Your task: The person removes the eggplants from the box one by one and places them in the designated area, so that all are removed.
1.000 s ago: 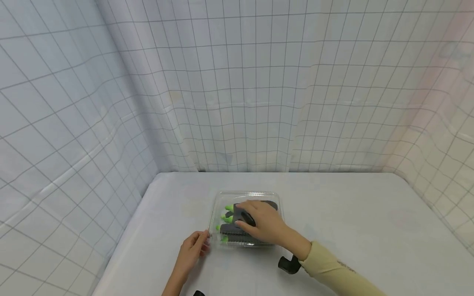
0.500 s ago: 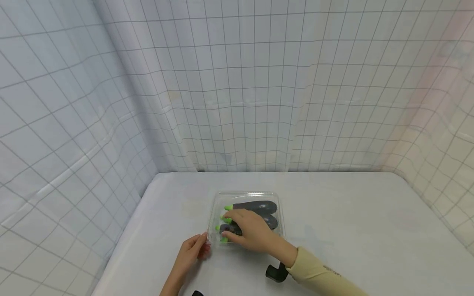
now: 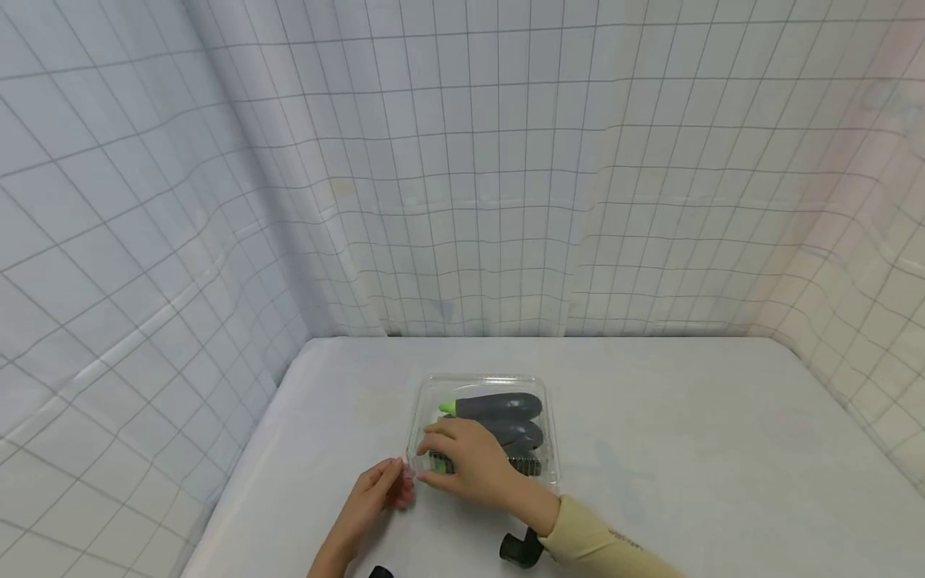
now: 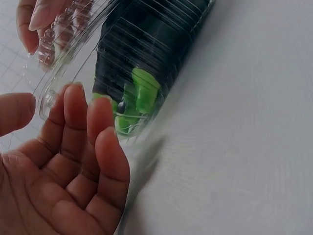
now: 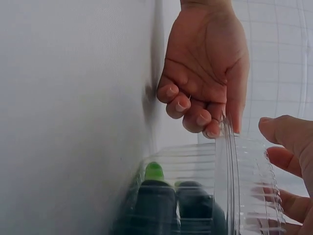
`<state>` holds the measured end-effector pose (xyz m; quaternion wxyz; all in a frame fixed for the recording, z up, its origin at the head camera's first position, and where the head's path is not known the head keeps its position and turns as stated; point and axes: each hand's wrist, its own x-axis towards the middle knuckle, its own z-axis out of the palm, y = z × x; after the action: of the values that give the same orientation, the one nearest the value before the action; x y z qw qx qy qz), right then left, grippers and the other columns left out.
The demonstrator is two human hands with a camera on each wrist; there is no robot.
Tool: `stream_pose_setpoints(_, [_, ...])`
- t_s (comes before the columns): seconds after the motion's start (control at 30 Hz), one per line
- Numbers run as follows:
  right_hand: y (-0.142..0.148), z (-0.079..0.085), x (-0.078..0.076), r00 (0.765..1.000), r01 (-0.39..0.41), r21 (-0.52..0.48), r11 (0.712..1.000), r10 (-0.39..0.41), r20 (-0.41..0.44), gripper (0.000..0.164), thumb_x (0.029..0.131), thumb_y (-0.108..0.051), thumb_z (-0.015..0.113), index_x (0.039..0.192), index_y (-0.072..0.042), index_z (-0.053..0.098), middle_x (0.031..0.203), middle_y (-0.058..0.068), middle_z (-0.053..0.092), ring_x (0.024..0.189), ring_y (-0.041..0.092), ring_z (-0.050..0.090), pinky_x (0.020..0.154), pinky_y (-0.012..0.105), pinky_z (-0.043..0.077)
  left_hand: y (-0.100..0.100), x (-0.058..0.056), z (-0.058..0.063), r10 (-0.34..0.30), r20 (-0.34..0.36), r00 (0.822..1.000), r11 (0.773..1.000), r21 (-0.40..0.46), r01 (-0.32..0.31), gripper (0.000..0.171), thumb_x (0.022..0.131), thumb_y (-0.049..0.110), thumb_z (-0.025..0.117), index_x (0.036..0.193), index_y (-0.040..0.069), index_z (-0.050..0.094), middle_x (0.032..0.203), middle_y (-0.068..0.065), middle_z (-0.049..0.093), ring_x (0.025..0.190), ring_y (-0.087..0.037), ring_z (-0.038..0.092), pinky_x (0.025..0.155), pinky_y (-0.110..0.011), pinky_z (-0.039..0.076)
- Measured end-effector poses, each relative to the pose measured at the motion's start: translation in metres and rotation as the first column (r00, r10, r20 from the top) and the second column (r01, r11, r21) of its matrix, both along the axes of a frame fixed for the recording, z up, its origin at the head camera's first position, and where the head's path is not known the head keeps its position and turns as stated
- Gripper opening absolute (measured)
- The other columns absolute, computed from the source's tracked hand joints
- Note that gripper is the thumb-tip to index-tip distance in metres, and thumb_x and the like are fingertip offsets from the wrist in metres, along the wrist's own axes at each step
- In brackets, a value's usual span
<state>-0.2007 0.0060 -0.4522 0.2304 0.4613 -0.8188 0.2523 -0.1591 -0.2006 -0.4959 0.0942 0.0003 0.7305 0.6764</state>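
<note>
A clear plastic box (image 3: 422, 396) sits on the white table, with several dark eggplants (image 3: 499, 405) with green stem ends inside. In the right wrist view, a ridged clear lid (image 5: 254, 169) rises above its rim. At the box's near-left corner my left hand (image 3: 370, 494) pinches the rim between thumb and index finger, the other fingers loosely bent below. My right hand (image 3: 473, 466) lies over the front left of the box, thumb and fingers spread, the thumb near the front edge. Its fingertips (image 5: 293, 203) show through the lid. The hand covers part of the eggplants.
The white table (image 3: 686, 433) extends to both sides of the box. White grid-patterned curtains (image 3: 470, 177) hang behind it and along both sides. A black device (image 3: 520, 550) sits at my right wrist, and another (image 3: 380, 571) at the left.
My right hand has slid left and toward me across the box, uncovering the far eggplants. The left hand has stayed at the corner, and the box has barely moved.
</note>
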Motion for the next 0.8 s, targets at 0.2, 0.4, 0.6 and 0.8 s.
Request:
stream_pose_setpoints(0.2, [-0.004,-0.001,0.004,0.999,0.048,-0.012,0.999,-0.048,-0.002,0.029,0.075,-0.038,0.08,0.097,-0.023,0.067,0.119,0.002,0.061,0.112,0.02,0.055,0.097,0.036,0.039,-0.008,-0.001,-0.002,-0.104,-0.012,0.994,0.993,0.06,0.105,0.04,0.103,0.032,0.04,0.105,-0.005,0.056,0.09,-0.007,0.059,0.079,-0.017,0.058,0.07,-0.029,0.049])
stream_pose_setpoints(0.4, [-0.007,-0.007,0.008,0.998,0.063,0.02,0.998,-0.063,-0.016,0.024,0.075,-0.038,0.08,0.093,-0.026,0.071,0.124,0.003,0.059,0.119,0.025,0.051,0.098,0.042,0.038,-0.013,-0.002,-0.004,-0.143,0.007,0.99,0.986,0.088,0.142,0.036,0.103,0.032,0.04,0.104,0.0,0.057,0.092,-0.006,0.06,0.082,-0.016,0.058,0.073,-0.029,0.048])
stream_pose_setpoints(0.6, [-0.013,-0.014,0.013,0.987,0.157,0.03,0.987,-0.156,-0.038,0.021,0.072,-0.045,0.08,0.084,-0.028,0.076,0.126,0.001,0.06,0.121,0.024,0.05,0.099,0.039,0.037,-0.013,-0.001,-0.003,-0.196,-0.015,0.98,0.974,0.112,0.196,0.033,0.104,0.029,0.038,0.104,0.002,0.055,0.093,-0.004,0.059,0.083,-0.015,0.058,0.074,-0.029,0.048])
stream_pose_setpoints(0.8, [-0.018,-0.019,0.015,0.974,0.216,-0.019,0.976,-0.217,-0.064,0.022,0.065,-0.045,0.084,0.073,-0.027,0.076,0.122,0.0,0.062,0.117,0.024,0.054,0.098,0.035,0.039,-0.013,0.0,-0.002,-0.216,-0.037,0.976,0.967,0.128,0.219,0.031,0.105,0.027,0.036,0.104,0.003,0.055,0.092,-0.004,0.059,0.083,-0.013,0.058,0.074,-0.028,0.048])
